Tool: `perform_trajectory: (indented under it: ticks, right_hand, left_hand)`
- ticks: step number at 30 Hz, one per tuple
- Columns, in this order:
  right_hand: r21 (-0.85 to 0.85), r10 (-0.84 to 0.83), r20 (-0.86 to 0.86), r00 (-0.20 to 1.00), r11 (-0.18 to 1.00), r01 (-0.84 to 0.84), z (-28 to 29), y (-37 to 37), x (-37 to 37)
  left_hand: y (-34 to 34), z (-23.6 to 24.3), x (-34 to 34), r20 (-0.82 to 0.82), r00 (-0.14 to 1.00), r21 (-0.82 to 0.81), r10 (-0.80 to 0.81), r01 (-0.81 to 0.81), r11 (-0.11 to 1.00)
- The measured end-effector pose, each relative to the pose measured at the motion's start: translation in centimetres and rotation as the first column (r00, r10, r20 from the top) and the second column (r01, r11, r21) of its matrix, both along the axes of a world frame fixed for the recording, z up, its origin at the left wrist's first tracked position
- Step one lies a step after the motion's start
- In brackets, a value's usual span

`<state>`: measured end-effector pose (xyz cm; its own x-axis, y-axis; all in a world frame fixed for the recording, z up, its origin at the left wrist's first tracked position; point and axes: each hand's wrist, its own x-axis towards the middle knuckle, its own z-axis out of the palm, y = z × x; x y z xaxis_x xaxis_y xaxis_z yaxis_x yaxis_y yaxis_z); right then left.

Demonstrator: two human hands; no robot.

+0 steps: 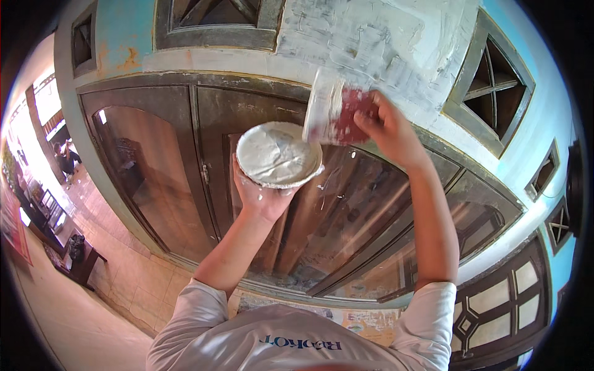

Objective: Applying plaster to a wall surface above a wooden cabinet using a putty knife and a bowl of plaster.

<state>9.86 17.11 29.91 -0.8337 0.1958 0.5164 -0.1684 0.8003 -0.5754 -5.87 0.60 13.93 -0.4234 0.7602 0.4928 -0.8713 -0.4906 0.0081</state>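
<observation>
From below, my left hand (263, 196) supports a round bowl of white paste (277, 154), its fingers wrapped under and around the side. White smears mark the bowl's rim and my fingers. My right hand (387, 127) grips a flat, dark red scraper (342, 115) between thumb and fingers. White paste coats the scraper's left edge, which is beside the bowl's upper right rim; whether they touch I cannot tell. Behind and above is a wall (371, 43) with patchy white and grey paste spread over it.
Close in front stand dark wooden doors with glass panes (322, 216). Framed vent openings (492, 83) sit in the wall at upper right and upper left. At far left, a person (67, 157) is low down near the tiled floor (133, 284), beyond a dark wooden table (80, 263).
</observation>
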Motion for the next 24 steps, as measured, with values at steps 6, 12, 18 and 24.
perform_trajectory:
  ticks: [6,12,18,24]
  right_hand:
    - [0.111,-0.087,-0.309,0.947,0.986,0.127,7.8,1.9,-4.8]
    - [0.15,-0.118,-0.247,0.962,0.976,0.159,11.9,2.3,-7.9]
    - [0.22,-0.278,-0.291,0.915,0.912,0.347,12.1,1.5,-7.2]
    - [0.2,-0.2,-0.295,0.934,0.943,0.265,12.1,1.8,-7.6]
  left_hand:
    - [-0.6,1.7,-0.5,-0.036,0.997,0.037,0.064,-0.063,0.997]
    - [-2.1,-1.0,-0.2,-0.032,0.991,-0.045,0.129,-0.13,0.99]
    - [-3.1,-4.1,-0.6,0.081,0.995,-0.164,0.051,-0.037,0.986]
    - [-2.3,-5.5,-0.7,0.085,0.996,-0.219,0.017,0.002,0.976]
